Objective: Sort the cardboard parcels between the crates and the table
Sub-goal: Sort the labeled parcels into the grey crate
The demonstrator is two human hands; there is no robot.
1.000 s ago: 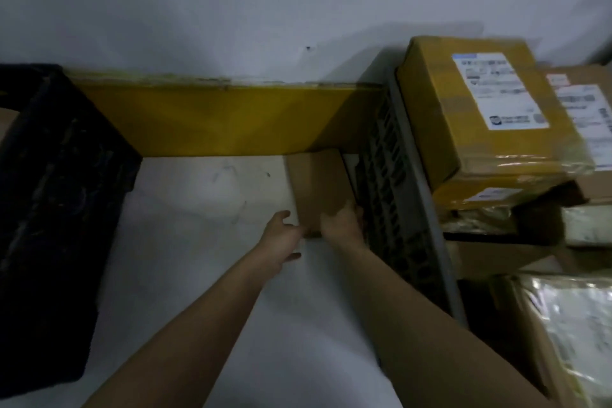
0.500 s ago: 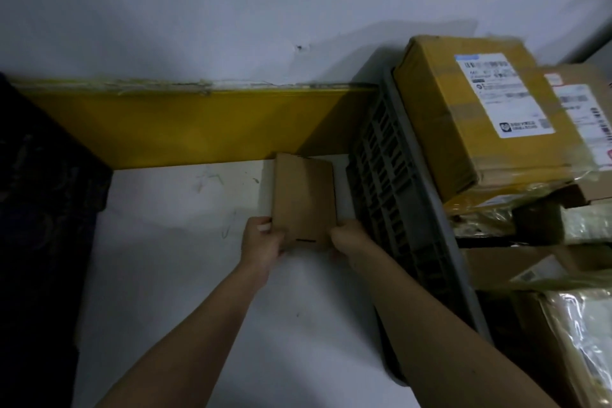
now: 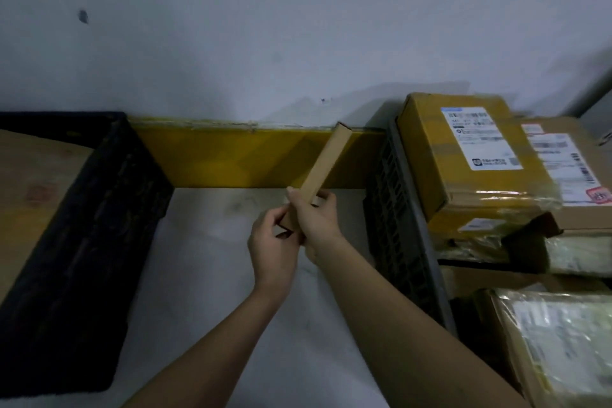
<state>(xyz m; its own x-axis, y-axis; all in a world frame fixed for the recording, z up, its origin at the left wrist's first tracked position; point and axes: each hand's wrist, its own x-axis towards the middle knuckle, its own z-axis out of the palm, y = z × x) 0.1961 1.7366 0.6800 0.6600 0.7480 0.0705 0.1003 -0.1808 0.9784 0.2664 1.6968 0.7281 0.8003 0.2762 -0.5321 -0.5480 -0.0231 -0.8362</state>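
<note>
I see a pale white surface (image 3: 212, 275) running back to a yellow band (image 3: 231, 159) at the foot of a grey-white wall (image 3: 298, 26). On the left of the surface stands a black crate (image 3: 82, 225) with a large brown cardboard parcel (image 3: 29, 182) lying in it. On the right stands a grey slatted crate (image 3: 400, 209), piled with parcels: a yellow taped box (image 3: 463, 169) with a white label on top, a brown box (image 3: 569, 172) just beside it, and plastic-wrapped packages (image 3: 556, 348) nearer me. The light is dim.

Between the two crates I have a flat cardboard parcel (image 3: 326, 166) lifted off the surface, turned edge-on toward the camera and tilted, its far end up against the yellow band in the picture. My right hand (image 3: 314, 219) has its fingers and thumb wrapped around the lower part of it. My left hand (image 3: 270, 242) pinches the bottom corner, where a flap shows.

Half a second ago the same parcel faced me with its broad side, low over the surface, with one hand on each lower corner. Since then it has been raised and rotated, and both hands have come close together at its near end. The view has also widened leftward, so the black crate shows more fully.
</note>
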